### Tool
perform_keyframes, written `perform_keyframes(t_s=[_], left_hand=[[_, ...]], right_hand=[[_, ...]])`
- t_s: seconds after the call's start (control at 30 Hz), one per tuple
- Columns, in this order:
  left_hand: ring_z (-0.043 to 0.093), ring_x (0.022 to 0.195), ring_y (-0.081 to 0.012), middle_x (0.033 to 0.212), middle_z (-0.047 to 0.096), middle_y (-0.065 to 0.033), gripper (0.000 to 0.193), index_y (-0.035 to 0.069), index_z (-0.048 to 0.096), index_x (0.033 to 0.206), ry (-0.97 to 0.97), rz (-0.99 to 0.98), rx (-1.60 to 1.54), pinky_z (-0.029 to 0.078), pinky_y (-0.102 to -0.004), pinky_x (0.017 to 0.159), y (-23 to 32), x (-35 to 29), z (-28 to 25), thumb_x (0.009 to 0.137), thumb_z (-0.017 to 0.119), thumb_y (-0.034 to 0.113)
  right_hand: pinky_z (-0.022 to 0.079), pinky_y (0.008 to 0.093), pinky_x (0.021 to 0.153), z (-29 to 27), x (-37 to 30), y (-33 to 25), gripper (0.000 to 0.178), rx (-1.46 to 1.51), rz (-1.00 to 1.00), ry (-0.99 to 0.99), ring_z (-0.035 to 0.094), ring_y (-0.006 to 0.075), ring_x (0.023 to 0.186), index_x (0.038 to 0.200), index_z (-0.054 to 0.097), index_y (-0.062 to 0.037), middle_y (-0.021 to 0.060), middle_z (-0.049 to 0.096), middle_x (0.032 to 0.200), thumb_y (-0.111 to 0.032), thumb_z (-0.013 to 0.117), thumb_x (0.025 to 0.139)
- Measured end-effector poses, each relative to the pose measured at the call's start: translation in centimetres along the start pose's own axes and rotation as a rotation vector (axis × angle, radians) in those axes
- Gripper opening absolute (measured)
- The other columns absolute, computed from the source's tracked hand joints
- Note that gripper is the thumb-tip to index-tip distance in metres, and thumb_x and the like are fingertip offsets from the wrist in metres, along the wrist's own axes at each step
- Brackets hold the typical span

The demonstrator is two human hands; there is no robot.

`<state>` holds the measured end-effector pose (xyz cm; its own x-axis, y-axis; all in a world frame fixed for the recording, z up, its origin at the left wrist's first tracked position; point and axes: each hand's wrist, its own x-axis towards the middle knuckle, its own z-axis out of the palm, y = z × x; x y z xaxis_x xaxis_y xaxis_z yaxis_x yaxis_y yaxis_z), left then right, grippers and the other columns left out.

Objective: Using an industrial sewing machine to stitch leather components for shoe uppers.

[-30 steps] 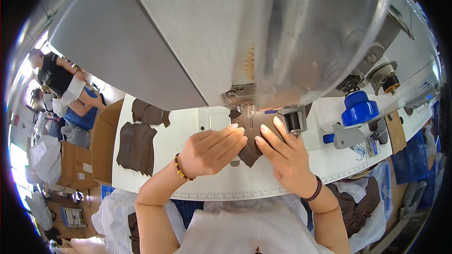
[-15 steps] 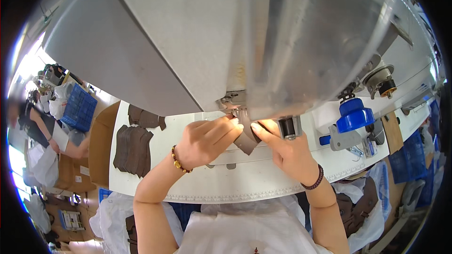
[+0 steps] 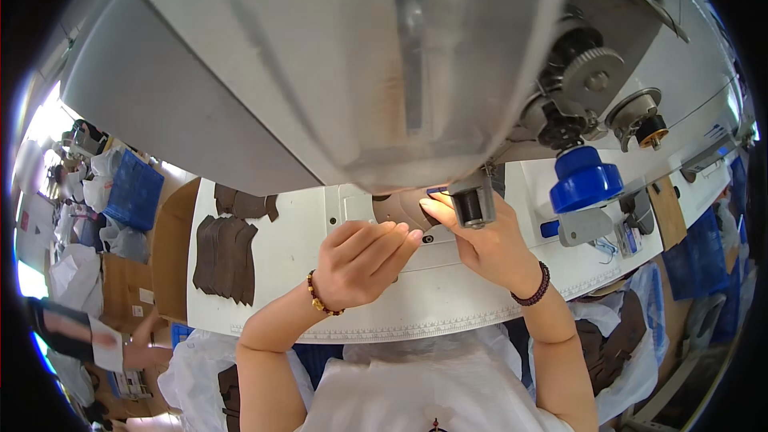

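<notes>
Under the large grey-white sewing machine head [image 3: 320,56] lies a brown flat piece [image 3: 398,212] with a curved edge, leather-like in look. My right hand [image 3: 492,248] grips its right edge, the fingertips beside a metal cylinder [image 3: 472,206]. Just in front of the piece, my left hand [image 3: 360,264] has its fingers drawn together, tips pointing right. Whatever those fingers hold, if anything, is hidden. The machine head covers the far part of the piece and the needle area.
Stacked brown pieces [image 3: 224,260] lie on the white table [image 3: 384,308] at left, with more [image 3: 244,202] behind. A blue knob [image 3: 586,180] hangs at right. Lined bags of brown parts [image 3: 612,344] flank me. Another person's arm [image 3: 148,344] shows at far left, near a cardboard box [image 3: 172,252].
My left hand has come off the brown piece, moving toward me and slightly right. The piece has turned and sits farther left. At far left the other person has moved nearer.
</notes>
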<state>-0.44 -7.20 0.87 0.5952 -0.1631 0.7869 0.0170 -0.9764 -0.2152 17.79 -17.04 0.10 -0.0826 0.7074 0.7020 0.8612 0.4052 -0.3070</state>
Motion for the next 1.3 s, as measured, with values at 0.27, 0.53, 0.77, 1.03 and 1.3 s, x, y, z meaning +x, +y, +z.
perform_keyframes(t_s=[0.27, 0.53, 0.77, 1.03, 1.3], left_hand=[[0.060, 0.072, -0.0147, 0.081, 0.063, -0.0057, 0.024, 0.002, 0.066, 0.090, -0.114, 0.065, 0.067, 0.049, -0.0229, 0.056, 0.2, 0.4, -0.5, 0.065, 0.064, -0.001], [0.059, 0.074, -0.0131, 0.077, 0.061, -0.0036, 0.017, 0.000, 0.065, 0.085, -0.125, 0.069, 0.109, 0.049, -0.0211, 0.059, 0.3, 0.7, -0.6, 0.068, 0.065, 0.001], [0.058, 0.073, -0.0119, 0.079, 0.060, -0.0044, 0.015, -0.001, 0.065, 0.084, -0.101, 0.085, 0.119, 0.045, -0.0210, 0.055, 0.0, 0.9, -0.2, 0.069, 0.064, 0.000], [0.058, 0.069, -0.0124, 0.076, 0.058, -0.0047, 0.021, -0.002, 0.063, 0.086, -0.116, 0.046, 0.097, 0.045, -0.0210, 0.051, -1.1, 1.4, 0.1, 0.065, 0.063, -0.002], [0.063, 0.075, -0.0159, 0.082, 0.059, -0.0063, 0.020, 0.001, 0.064, 0.083, -0.113, -0.021, 0.026, 0.052, -0.0229, 0.053, -1.9, 0.7, -0.4, 0.063, 0.064, 0.000]], right_hand=[[0.045, 0.0344, 0.069, -0.4, 0.2, -0.1, 0.047, -0.051, -0.067, -0.018, 0.050, 0.0280, 0.114, 0.109, 0.057, -0.0040, 0.0090, 0.055, 0.119, 0.009, 0.057, 0.063], [0.047, 0.0382, 0.075, -0.9, 0.3, 0.4, 0.052, -0.065, -0.070, -0.121, 0.058, 0.0299, 0.089, 0.111, 0.062, -0.0118, 0.0123, 0.062, 0.100, 0.009, 0.057, 0.064], [0.048, 0.0369, 0.072, -0.6, 0.4, 1.8, 0.043, -0.032, -0.094, -0.061, 0.061, 0.0287, 0.081, 0.104, 0.066, -0.0096, 0.0126, 0.065, 0.094, 0.009, 0.055, 0.067], [0.049, 0.0337, 0.067, 0.1, 0.9, 2.5, 0.033, 0.141, 0.027, 0.040, 0.062, 0.0262, 0.073, 0.095, 0.067, -0.0096, 0.0116, 0.066, 0.083, 0.004, 0.059, 0.067], [0.047, 0.0305, 0.061, 0.4, 0.2, 0.4, 0.037, -0.345, -0.120, 0.032, 0.060, 0.0186, 0.071, 0.093, 0.067, -0.0129, 0.0012, 0.063, 0.081, 0.003, 0.063, 0.059]])
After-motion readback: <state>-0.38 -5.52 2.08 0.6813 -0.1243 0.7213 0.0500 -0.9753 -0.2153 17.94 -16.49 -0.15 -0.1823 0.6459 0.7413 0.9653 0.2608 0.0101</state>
